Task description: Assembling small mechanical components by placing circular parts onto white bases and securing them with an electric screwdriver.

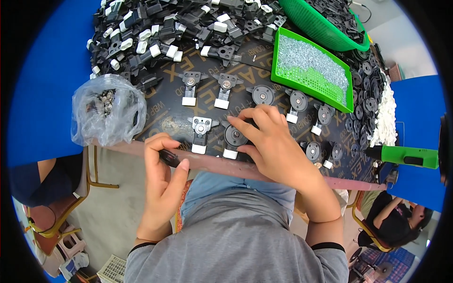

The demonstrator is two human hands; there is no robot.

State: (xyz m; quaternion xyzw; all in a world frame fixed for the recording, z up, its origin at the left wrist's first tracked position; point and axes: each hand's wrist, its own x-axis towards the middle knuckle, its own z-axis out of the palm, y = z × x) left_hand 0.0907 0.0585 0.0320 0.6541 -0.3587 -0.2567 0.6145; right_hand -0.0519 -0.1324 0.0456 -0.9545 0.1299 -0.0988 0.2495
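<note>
My right hand (278,146) closes its thumb and fingers round a round black wheel (235,135), which sits on a bracket with a white end at the table's front edge. Beside it on the left lies a black-and-white bracket (202,127) with no wheel on it. Just off the front edge, my left hand (163,181) pinches a small dark piece (169,158), partly hidden by the fingers. Two more brackets without wheels, one a black bracket (190,82), lie farther back. Several wheeled pieces, among them a black wheeled piece (297,101), are laid out to the right.
A large heap of black parts with white ends (141,35) covers the back left. A clear plastic bag (127,111) of small metal parts stands at left. At back right are a green tray (278,75) of screws and a green basket (321,40). A green power screwdriver (410,157) lies far right.
</note>
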